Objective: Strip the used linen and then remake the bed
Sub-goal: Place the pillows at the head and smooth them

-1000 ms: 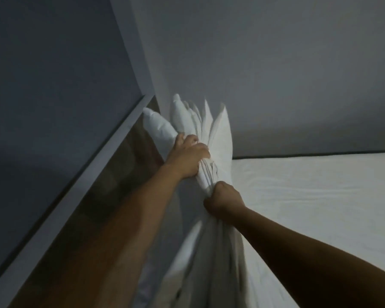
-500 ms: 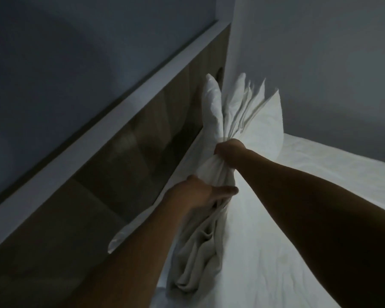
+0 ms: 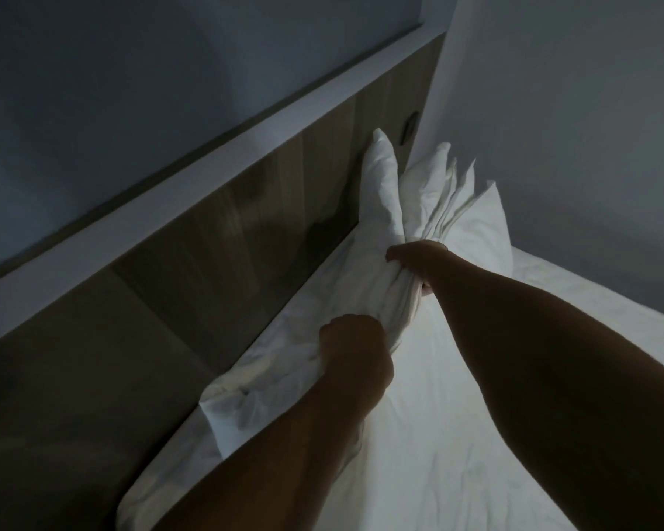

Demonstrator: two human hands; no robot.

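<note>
Right hand: the right hand [image 3: 418, 262] is clenched round the gathered neck of a white linen bundle [image 3: 384, 285], fingers wrapped into the folds. Judged purpose: to keep the bunched cloth from spreading open.
Left hand: the left hand [image 3: 355, 348] is fisted on the same bundle lower down, nearer the person, knuckles uppermost. Judged purpose: two grips along one length let the cloth be wrung tight or hauled as a single piece.
Linen bundle: lies along the head of the bed, against the foot of the headboard. Above the right hand its free ends [image 3: 434, 193] fan upward in several points; below the left hand the slack [image 3: 238, 400] lies crumpled on the bed.
Bed surface: the white sheet [image 3: 457, 435] beneath both forearms is lightly creased and lies flat. Whether it is used or fresh linen cannot be told.
Headboard: wood-panelled headboard [image 3: 215, 262] with a pale ledge [image 3: 208, 166] on top, just beside the bundle.
Corner: the walls [image 3: 572, 109] meet behind the fanned ends.
Stage, as judged: stripping, with remaking not begun.
</note>
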